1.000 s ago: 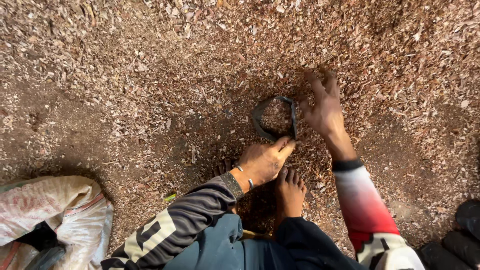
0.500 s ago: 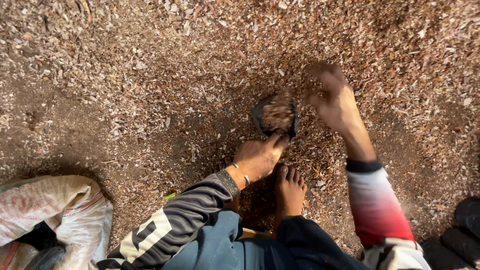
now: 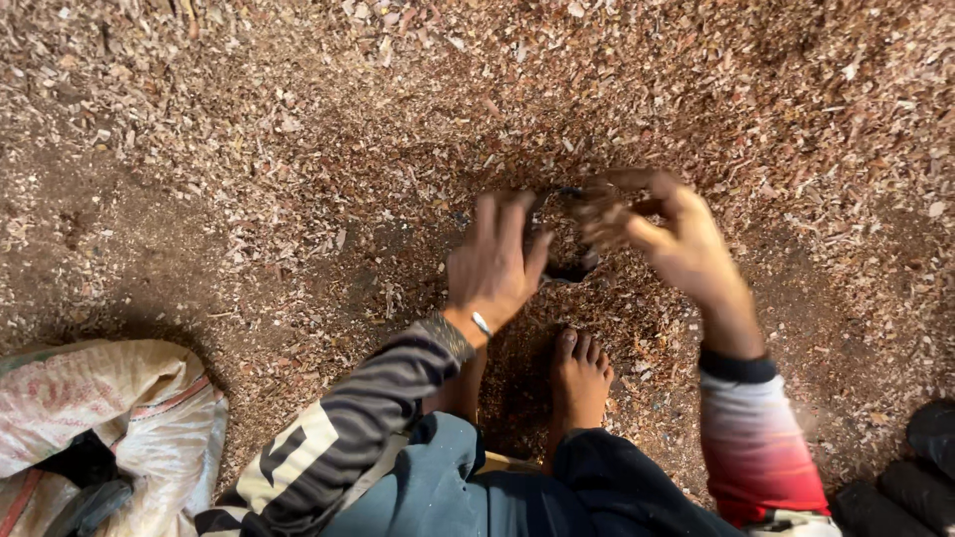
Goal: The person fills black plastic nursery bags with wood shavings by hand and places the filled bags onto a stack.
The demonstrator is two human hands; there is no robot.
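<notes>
On the ground of wood shavings (image 3: 298, 129), directly ahead of the person's bare foot (image 3: 579, 383), lies a small dark container (image 3: 571, 267). Only a part of its rim and wall shows between the two hands; the rest is covered by them. What it holds cannot be told here, as the opening is hidden and the area is blurred.

The left hand (image 3: 494, 261) lies just left of the container, back of the hand upward, fingers extended forward and slightly spread. Its finger side meets the container's left edge; whether it grips the rim cannot be told. A thin metal bangle (image 3: 481, 323) sits on the wrist, above a dark sleeve with pale stripes (image 3: 338, 438).

The right hand (image 3: 665, 234) is just right of the container, raised a little over it, fingers curled inward and bunched toward the thumb. Shavings cling around the fingertips; motion blur prevents telling how much is held. The forearm wears a sleeve shading from white to red (image 3: 751, 438).

Well to the left of the foot, at the lower-left edge, lies a white woven sack (image 3: 109, 408), with something dark showing at its lower part. Dark rounded objects (image 3: 920, 467) lie well to the right of the foot.
</notes>
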